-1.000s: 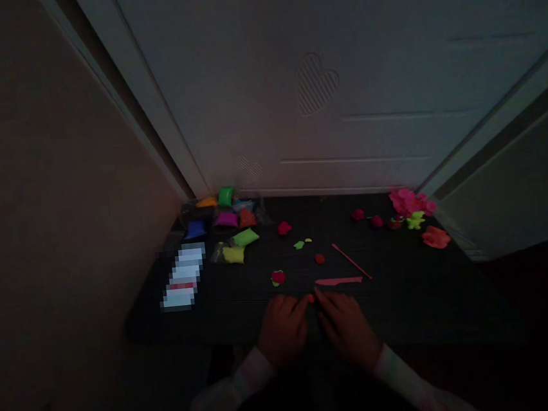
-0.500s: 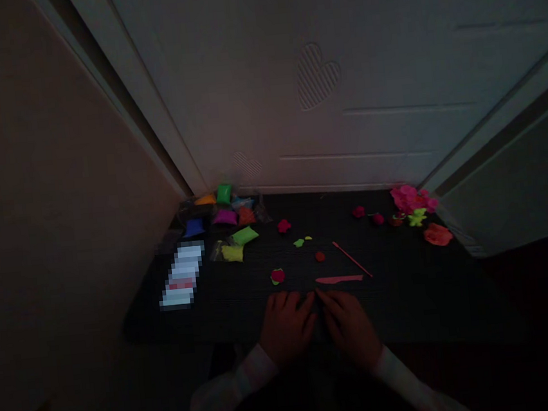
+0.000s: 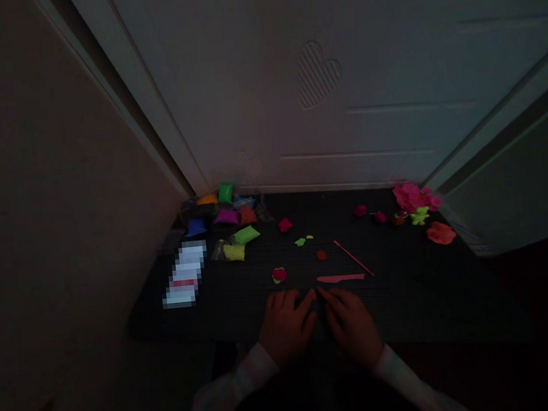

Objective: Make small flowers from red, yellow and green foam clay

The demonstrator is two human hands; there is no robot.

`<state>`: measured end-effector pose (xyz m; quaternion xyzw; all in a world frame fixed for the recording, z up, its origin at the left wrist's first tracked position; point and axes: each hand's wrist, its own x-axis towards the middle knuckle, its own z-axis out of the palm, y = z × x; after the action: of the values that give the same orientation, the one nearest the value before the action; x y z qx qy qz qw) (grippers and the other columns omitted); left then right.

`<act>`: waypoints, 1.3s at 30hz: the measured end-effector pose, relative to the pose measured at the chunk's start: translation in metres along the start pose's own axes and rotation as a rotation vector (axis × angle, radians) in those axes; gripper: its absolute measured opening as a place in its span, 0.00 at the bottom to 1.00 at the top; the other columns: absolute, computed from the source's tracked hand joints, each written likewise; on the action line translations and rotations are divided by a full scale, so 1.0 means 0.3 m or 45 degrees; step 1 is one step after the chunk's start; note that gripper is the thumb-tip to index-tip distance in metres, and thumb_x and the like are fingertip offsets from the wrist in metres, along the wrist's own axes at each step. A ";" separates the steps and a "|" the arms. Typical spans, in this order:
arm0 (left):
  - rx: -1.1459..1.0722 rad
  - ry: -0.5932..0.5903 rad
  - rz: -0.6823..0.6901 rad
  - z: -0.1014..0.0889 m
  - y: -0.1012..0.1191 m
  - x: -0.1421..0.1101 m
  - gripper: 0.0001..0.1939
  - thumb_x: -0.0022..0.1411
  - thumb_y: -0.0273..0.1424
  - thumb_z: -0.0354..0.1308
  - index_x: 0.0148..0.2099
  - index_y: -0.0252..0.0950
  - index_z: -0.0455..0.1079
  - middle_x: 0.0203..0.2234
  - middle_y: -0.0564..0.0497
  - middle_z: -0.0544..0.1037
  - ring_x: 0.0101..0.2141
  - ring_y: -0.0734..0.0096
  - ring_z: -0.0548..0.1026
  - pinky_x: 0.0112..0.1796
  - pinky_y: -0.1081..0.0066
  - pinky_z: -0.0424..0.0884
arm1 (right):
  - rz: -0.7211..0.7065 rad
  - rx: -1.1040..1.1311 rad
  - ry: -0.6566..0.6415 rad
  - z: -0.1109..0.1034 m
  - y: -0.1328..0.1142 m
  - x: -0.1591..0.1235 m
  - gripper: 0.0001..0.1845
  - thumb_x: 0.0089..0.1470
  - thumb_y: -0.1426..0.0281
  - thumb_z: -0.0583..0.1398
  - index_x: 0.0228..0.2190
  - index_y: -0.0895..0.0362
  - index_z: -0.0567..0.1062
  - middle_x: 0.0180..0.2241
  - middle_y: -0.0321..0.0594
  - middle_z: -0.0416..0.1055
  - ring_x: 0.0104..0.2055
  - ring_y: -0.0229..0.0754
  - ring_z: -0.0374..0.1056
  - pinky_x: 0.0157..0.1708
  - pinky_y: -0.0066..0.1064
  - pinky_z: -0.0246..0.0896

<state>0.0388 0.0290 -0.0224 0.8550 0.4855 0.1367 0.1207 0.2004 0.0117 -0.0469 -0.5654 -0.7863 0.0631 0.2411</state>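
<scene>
My left hand [image 3: 288, 325] rests low over the dark table, index finger stretched forward and thumb apart from it. Opposite it, my right hand [image 3: 354, 327] also has its index finger extended. The two index fingertips come close together; any small piece between them is too dark to make out. Just beyond my right fingers lies a pink plastic clay knife [image 3: 342, 278], with a thin pink modelling stick [image 3: 354, 258] behind it. A red-and-green clay piece [image 3: 279, 275] sits ahead of my left hand. Nearby are a small orange-red disc [image 3: 321, 255] and a green clay leaf [image 3: 299, 242].
At the left stand several bags of coloured clay [image 3: 227, 217] and a bright, pixelated panel [image 3: 185, 274]. Pink flowers [image 3: 409, 197], a yellow-green figure [image 3: 419, 216] and a coral flower [image 3: 441, 233] occupy the right end. A white panel with hearts [image 3: 318, 75] rises behind the table [image 3: 207, 318].
The view has shifted slightly, moving the table items a little to the right in the picture. Both hands keep nearly the same pose, index fingertips still close together.
</scene>
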 end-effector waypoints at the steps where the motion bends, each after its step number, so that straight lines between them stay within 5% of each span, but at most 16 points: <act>1: 0.006 0.006 -0.006 0.000 0.000 0.000 0.19 0.60 0.36 0.44 0.53 0.41 0.60 0.35 0.46 0.69 0.36 0.64 0.64 0.36 0.62 0.60 | 0.000 0.001 -0.003 -0.001 0.000 0.000 0.18 0.52 0.74 0.49 0.46 0.60 0.66 0.37 0.45 0.68 0.39 0.42 0.64 0.38 0.36 0.62; 12: 0.077 0.063 0.000 0.024 -0.004 0.000 0.17 0.59 0.35 0.44 0.49 0.40 0.65 0.34 0.47 0.70 0.36 0.62 0.64 0.37 0.60 0.61 | -0.044 -0.078 -0.045 -0.010 -0.015 0.004 0.18 0.52 0.73 0.51 0.45 0.56 0.68 0.36 0.45 0.68 0.35 0.42 0.62 0.35 0.35 0.56; 20: -0.182 0.108 -0.014 0.018 -0.026 -0.006 0.16 0.59 0.32 0.46 0.48 0.36 0.66 0.34 0.46 0.69 0.37 0.66 0.63 0.38 0.64 0.63 | -0.047 -0.173 -0.038 -0.017 -0.027 0.011 0.16 0.52 0.70 0.52 0.43 0.53 0.70 0.36 0.43 0.68 0.34 0.42 0.59 0.33 0.34 0.52; 30: 0.051 0.061 0.006 0.025 -0.009 -0.005 0.18 0.59 0.32 0.45 0.52 0.44 0.62 0.35 0.48 0.70 0.37 0.63 0.64 0.36 0.61 0.62 | -0.036 -0.058 0.012 -0.007 -0.005 0.004 0.18 0.54 0.70 0.48 0.45 0.59 0.68 0.36 0.45 0.68 0.37 0.41 0.62 0.35 0.34 0.58; 39: 0.030 0.024 0.006 0.020 -0.014 -0.015 0.20 0.58 0.36 0.45 0.53 0.41 0.60 0.38 0.46 0.69 0.39 0.62 0.64 0.39 0.61 0.62 | -0.007 0.003 0.089 0.006 0.005 0.000 0.16 0.53 0.72 0.50 0.43 0.59 0.69 0.35 0.45 0.68 0.38 0.42 0.64 0.38 0.36 0.62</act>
<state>0.0354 0.0266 -0.0301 0.8562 0.4862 0.1394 0.1058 0.2009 0.0126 -0.0491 -0.5649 -0.7787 0.0436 0.2694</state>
